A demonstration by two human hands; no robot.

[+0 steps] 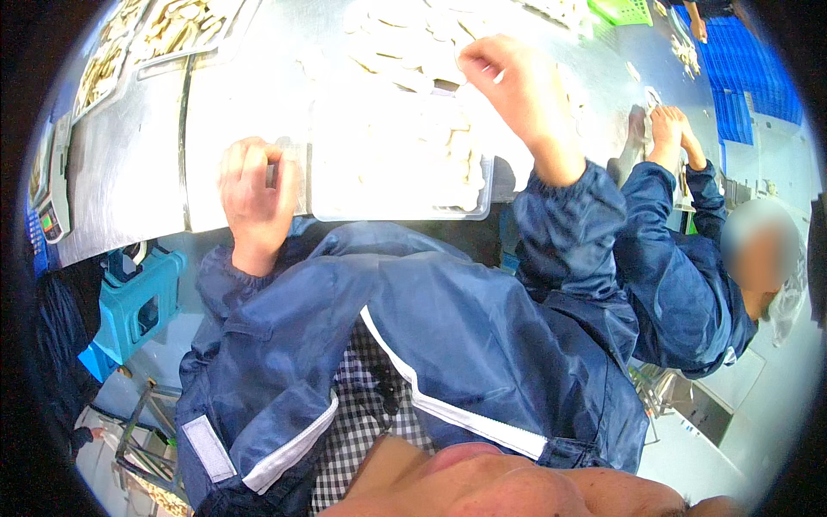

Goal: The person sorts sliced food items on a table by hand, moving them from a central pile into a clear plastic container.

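A clear plastic tray (488,187) sits at the near edge of the steel table in front of me, with pale sliced pieces (459,155) in it, partly washed out by glare. My left hand (257,187) rests on the table just left of the tray, fingers curled; whether it holds anything is hidden. Beyond the tray's far right corner, my right hand (510,87) hovers with its fingertips bent near more loose pale slices (394,39) spread on the table. A small white bit shows by its fingers, but I cannot tell whether it is held.
Filled trays (184,55) stand at the back left, near a digital scale (55,213). A co-worker's hands (672,126) are at the table on the right. Blue crates (743,71) and a green basket (623,11) lie farther off. A blue plastic stool (139,310) is below the table at left.
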